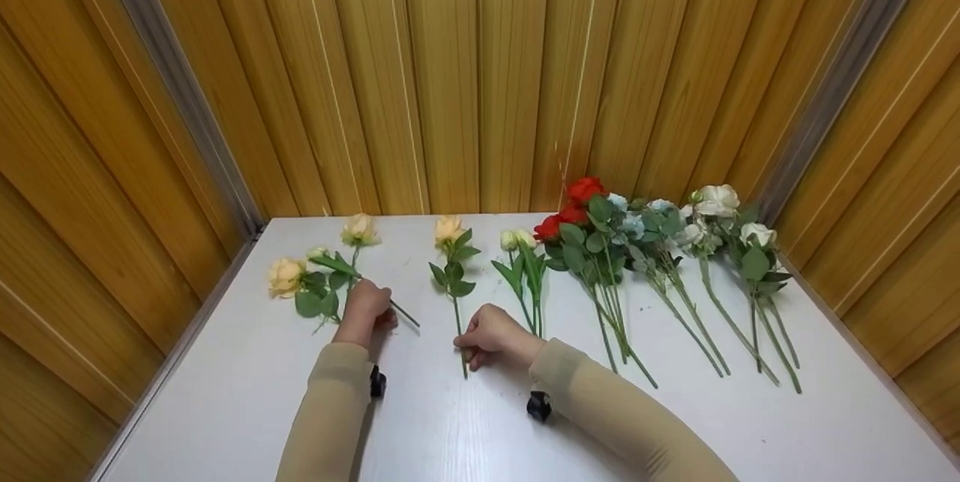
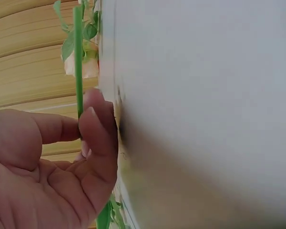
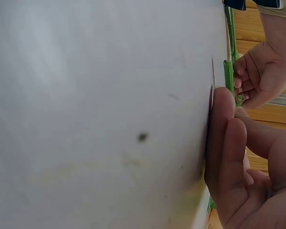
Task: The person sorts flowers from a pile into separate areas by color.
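My left hand (image 1: pixel 367 306) pinches the green stem of a pale tulip (image 1: pixel 335 263), which lies slantwise with its bud to the left and its stem end out past my fingers. In the left wrist view the stem (image 2: pixel 78 62) sits between thumb and fingers, close over the table. Beneath and beside this tulip are two peach roses, one at the far left (image 1: pixel 286 276) and one behind the hand (image 1: pixel 360 230). My right hand (image 1: pixel 495 333) pinches the lower stem of another peach rose (image 1: pixel 448 231), whose bloom points to the back.
Right of my right hand lie white tulips (image 1: pixel 517 240), red roses (image 1: pixel 585 188), light blue flowers (image 1: pixel 634 224) and white flowers (image 1: pixel 718 201), stems toward the front. All are on a white table (image 1: pixel 435 429). Wood-patterned panels (image 1: pixel 450 77) rise behind and at both sides.
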{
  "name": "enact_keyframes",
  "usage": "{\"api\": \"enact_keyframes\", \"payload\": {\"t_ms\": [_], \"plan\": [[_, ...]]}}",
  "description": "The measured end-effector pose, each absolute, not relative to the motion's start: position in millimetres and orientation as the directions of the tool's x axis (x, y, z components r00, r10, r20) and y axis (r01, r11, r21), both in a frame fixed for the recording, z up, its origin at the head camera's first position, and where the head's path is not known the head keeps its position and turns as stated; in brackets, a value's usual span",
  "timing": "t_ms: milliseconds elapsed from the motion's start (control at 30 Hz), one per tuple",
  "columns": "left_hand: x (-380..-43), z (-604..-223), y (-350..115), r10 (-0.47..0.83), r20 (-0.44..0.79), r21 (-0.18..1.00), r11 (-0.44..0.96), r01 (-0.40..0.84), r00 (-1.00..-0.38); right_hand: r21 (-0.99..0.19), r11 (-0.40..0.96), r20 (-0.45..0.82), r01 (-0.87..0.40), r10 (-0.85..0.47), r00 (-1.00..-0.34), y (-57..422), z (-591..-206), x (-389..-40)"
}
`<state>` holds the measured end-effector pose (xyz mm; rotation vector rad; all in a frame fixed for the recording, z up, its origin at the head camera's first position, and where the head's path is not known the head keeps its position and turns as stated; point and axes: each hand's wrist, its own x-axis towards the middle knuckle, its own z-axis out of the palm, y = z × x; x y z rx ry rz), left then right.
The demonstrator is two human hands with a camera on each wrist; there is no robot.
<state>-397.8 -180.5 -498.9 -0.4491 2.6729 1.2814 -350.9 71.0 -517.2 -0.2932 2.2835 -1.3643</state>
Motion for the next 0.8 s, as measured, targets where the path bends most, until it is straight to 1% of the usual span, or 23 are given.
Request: {"api": "enact_keyframes", "payload": {"t_ms": [100, 267, 500, 700, 800], "plan": [[-397.0, -499.9, -182.5, -0.224, -0.265, 0.799, 0.493, -0.343, -0.938, -0.876, 0.478, -0.288, 0.066, -0.408, -0.866, 70.8, -518.9, -352.1], [-397.0, -500.8, -185.1, -0.23, -0.269, 0.856, 0.388, -0.342, -0.935, -0.87, 0.489, -0.295, 0.067, -0.408, -0.864, 70.6, -520.4, -353.9], [-397.3, -499.0, -183.6, -0.217, -0.269, 0.885, 0.329, -0.329, -0.939, -0.864, 0.5, -0.299, 0.059, -0.416, -0.859, 71.6, -519.0, -354.0], [-392.1, -496.3, -179.4, -0.189, -0.257, 0.919, 0.254, -0.3, -0.948, -0.857, 0.505, -0.339, 0.107, -0.395, -0.854, 71.0, -515.8, -354.0], [-391.2, -494.1, -176.7, -0.183, -0.242, 0.933, 0.223, -0.28, -0.953, -0.851, 0.514, -0.34, 0.106, -0.387, -0.857, 71.1, -513.9, -353.9]]}}
